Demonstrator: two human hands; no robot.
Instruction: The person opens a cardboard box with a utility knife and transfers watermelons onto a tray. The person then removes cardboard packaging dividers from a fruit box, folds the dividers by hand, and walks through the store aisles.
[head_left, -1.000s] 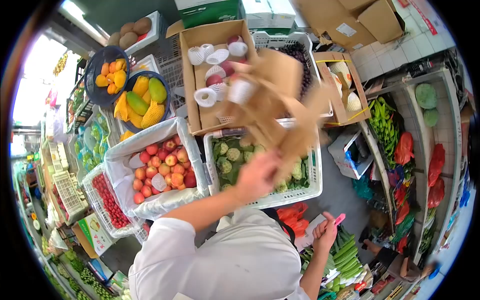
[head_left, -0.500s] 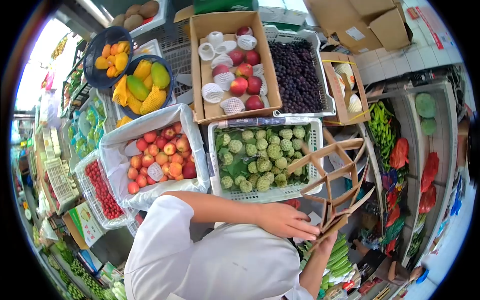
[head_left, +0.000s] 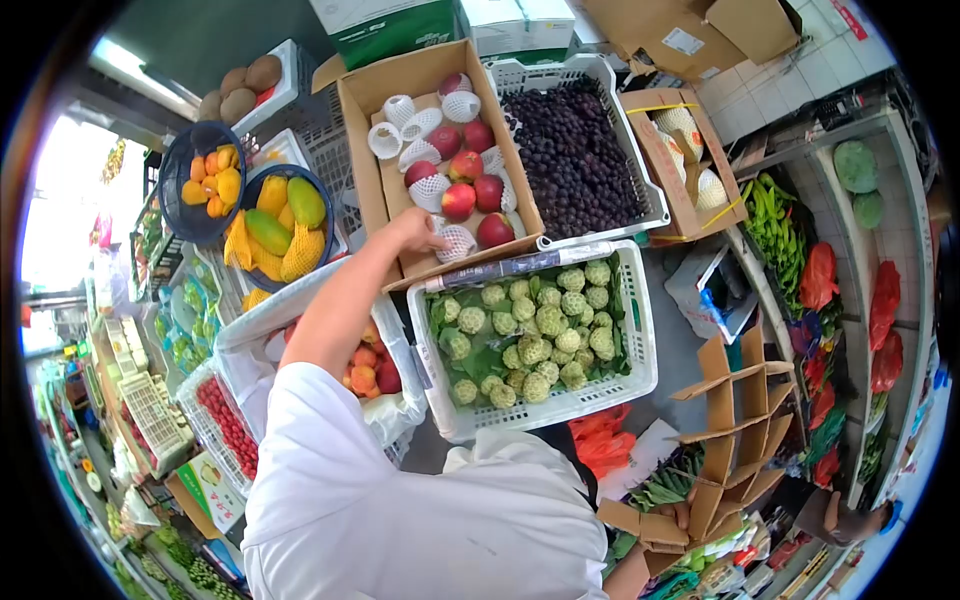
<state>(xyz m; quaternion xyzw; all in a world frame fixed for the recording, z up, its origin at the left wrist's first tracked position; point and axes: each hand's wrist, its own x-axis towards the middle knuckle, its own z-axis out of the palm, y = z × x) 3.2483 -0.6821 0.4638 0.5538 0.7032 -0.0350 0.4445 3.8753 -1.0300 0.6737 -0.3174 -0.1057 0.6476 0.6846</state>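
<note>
My left hand (head_left: 412,232) reaches into the near edge of a cardboard box (head_left: 362,150) of red apples (head_left: 458,202). Its fingers are closed at a white foam net sleeve (head_left: 457,243) in the box's near corner; whether a fruit is inside the sleeve I cannot tell. Several other foam sleeves (head_left: 385,140) lie among the apples. Low on the right, my right hand (head_left: 682,513) grips a folding cardboard divider (head_left: 722,460), which hangs partly opened into cells. Cardboard hides part of that hand.
A white crate (head_left: 640,330) of green custard apples (head_left: 550,320) sits before me. Dark grapes (head_left: 575,150) fill a crate behind it. At left are a lined crate of peach-coloured fruit (head_left: 365,370) and a basket of mangoes (head_left: 268,232). Shelves (head_left: 845,200) stand at right.
My left hand has left the cardboard divider and moved far left to the foam sleeve in the apple box. My right hand has carried the divider lower and to the right. The view has shifted slightly.
</note>
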